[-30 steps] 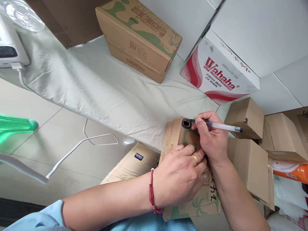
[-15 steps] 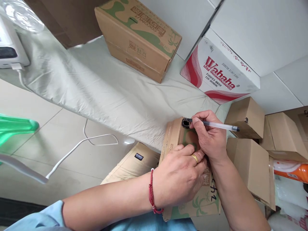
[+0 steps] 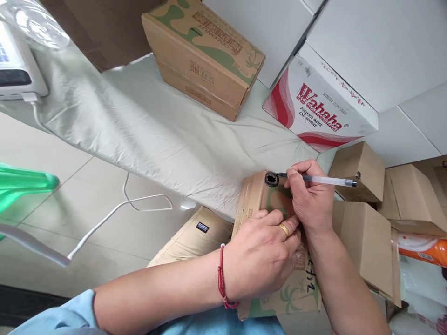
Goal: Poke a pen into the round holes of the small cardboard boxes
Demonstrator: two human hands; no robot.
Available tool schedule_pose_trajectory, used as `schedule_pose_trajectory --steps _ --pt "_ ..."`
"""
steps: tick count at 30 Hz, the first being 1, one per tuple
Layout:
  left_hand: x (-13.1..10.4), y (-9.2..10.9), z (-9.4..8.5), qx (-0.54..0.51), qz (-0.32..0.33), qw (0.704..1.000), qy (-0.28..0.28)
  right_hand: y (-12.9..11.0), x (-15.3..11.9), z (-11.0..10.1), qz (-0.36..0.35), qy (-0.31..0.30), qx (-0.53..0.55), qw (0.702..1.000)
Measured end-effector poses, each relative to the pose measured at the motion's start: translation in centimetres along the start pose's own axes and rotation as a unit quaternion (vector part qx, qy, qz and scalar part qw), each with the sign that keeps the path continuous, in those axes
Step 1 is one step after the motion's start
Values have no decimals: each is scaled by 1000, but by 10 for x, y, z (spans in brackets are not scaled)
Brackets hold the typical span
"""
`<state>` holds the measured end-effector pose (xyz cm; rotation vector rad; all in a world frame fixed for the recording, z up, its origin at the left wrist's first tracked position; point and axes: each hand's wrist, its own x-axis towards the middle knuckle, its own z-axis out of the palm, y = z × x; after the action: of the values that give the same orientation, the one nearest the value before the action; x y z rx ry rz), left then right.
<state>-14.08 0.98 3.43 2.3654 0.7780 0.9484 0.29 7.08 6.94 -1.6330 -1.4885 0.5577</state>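
Note:
A brown cardboard box [image 3: 254, 197] with green print rests near my lap at the table's edge. Close to its far corner is a dark, black-rimmed hole [image 3: 271, 178]. My right hand [image 3: 310, 195] grips a pen [image 3: 330, 180] with a clear barrel, its black tip just right of the hole's rim. My left hand [image 3: 265, 251], wearing a ring and a red string bracelet, lies across the box's printed face with fingers bent and close together. Handwritten black marks [image 3: 310, 277] show on the box to the right of it.
A coconut-print box [image 3: 206, 60] and a Wahaha carton [image 3: 317, 102] stand on the cloth-covered table [image 3: 146, 121]. Small brown boxes [image 3: 366, 242] and an orange package [image 3: 422, 249] are at the right. A white device [image 3: 21, 70] with a cable sits at the upper left.
My right hand and the pen have moved slightly right, drawing the tip back from over the hole. My left hand stays on the box. The view has shifted a little.

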Motion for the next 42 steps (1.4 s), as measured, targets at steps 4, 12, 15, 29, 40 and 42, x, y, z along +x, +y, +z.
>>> schedule_pose_trajectory --steps 4,12,15,29,40,42 --pt "0 0 0 3 1 1000 -8 0 0 -1 7 10 -9 1000" --pt "0 1 -1 8 -2 1000 -28 2 -2 -5 16 15 -5 1000" --pt "0 1 0 9 0 1000 -29 6 -4 -8 20 0 -1 1000" --pt "0 0 -4 33 8 997 -72 10 -18 -51 28 225 165 960" --pt "-4 -10 -7 -106 23 992 65 44 -180 -77 108 123 39 986" --pt "-14 -15 -12 -120 -11 985 126 43 -189 -67 117 104 26 987"
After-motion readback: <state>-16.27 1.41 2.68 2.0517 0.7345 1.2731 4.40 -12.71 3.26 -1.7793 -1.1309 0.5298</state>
